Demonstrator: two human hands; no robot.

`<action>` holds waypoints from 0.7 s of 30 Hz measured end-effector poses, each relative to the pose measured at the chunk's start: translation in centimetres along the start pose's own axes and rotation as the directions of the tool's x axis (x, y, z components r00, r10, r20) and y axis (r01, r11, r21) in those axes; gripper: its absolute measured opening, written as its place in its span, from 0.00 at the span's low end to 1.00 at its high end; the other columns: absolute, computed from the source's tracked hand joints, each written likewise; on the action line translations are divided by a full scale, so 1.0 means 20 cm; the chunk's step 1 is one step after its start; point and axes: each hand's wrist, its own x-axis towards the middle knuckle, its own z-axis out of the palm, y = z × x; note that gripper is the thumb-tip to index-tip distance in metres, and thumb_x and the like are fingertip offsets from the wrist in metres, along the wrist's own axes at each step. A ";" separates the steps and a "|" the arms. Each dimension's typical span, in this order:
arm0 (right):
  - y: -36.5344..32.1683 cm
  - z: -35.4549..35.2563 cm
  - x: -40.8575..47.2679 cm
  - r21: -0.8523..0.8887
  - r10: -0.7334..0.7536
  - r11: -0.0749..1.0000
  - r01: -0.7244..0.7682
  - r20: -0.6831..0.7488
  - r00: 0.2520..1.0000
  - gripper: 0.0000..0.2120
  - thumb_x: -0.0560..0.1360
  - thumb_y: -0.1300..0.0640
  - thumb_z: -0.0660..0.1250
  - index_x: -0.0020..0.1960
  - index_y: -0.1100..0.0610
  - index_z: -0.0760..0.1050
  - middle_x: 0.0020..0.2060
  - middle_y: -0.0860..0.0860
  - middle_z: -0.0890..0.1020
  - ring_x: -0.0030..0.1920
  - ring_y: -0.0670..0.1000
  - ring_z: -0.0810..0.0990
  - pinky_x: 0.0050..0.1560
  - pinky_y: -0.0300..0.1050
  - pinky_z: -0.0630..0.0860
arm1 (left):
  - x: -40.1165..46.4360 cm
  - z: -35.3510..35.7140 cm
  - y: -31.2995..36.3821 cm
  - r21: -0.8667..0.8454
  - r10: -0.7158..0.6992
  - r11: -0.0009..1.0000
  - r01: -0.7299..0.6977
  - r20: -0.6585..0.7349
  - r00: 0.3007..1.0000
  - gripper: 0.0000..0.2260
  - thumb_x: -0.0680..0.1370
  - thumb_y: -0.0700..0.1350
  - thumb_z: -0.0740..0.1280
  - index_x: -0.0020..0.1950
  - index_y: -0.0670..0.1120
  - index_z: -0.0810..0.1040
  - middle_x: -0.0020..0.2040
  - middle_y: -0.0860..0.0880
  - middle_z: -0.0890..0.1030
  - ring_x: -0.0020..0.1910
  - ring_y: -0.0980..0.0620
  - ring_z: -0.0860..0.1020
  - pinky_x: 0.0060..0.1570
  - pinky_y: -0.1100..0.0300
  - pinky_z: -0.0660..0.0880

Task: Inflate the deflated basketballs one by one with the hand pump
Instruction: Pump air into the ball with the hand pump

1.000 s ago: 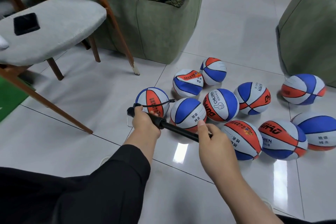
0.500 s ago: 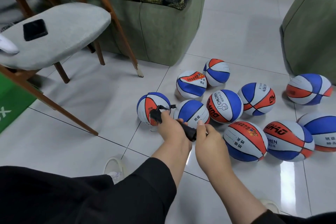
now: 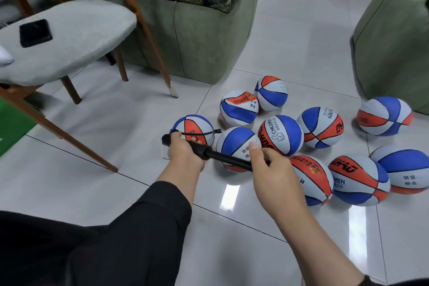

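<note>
Several red, white and blue basketballs lie clustered on the tiled floor. The leftmost ball [image 3: 194, 131] sits just behind my left hand [image 3: 184, 153], which grips the barrel of a black hand pump [image 3: 221, 157]. My right hand [image 3: 271, 169] holds the pump's other end, so the pump is drawn out between both hands. A thin black hose [image 3: 202, 133] runs from the barrel's left end across the leftmost ball; its tip hangs loose. Another ball [image 3: 238, 144] lies right behind the pump shaft.
A grey cushioned chair [image 3: 69, 37] with wooden legs stands at the left, a black phone [image 3: 34, 32] on its seat. A green sofa [image 3: 199, 37] is behind the balls and a green armchair [image 3: 394, 37] at the right. A green mat [image 3: 11, 130] lies far left.
The pump was pushed together half a second ago, hands close. Now my hands have moved apart and the pump is extended again, as it was a second ago.
</note>
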 end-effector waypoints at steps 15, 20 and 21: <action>0.02 0.12 0.01 0.080 0.071 0.995 -0.065 -0.080 0.994 0.21 0.83 0.38 0.51 0.41 0.50 0.72 0.38 0.51 0.79 0.44 0.56 0.78 0.45 0.55 0.76 | -0.18 0.08 -0.32 0.063 0.082 0.994 -0.085 0.057 0.995 0.14 0.79 0.55 0.65 0.54 0.45 0.77 0.27 0.52 0.76 0.28 0.51 0.75 0.38 0.58 0.77; 0.01 0.14 0.00 0.063 0.061 0.996 -0.060 -0.016 0.998 0.25 0.79 0.34 0.49 0.51 0.49 0.77 0.43 0.49 0.82 0.48 0.55 0.80 0.51 0.57 0.79 | -0.18 0.06 -0.30 0.078 0.039 0.996 -0.045 0.077 0.996 0.15 0.78 0.57 0.67 0.54 0.45 0.79 0.26 0.52 0.76 0.31 0.50 0.77 0.46 0.53 0.81; 0.01 0.13 0.00 0.057 0.048 0.997 -0.048 -0.002 0.999 0.25 0.78 0.33 0.49 0.52 0.48 0.77 0.44 0.48 0.82 0.49 0.53 0.80 0.52 0.56 0.79 | -0.17 0.07 -0.28 0.082 0.038 0.996 -0.045 0.088 0.995 0.15 0.78 0.56 0.68 0.53 0.45 0.79 0.26 0.52 0.76 0.30 0.50 0.77 0.45 0.54 0.81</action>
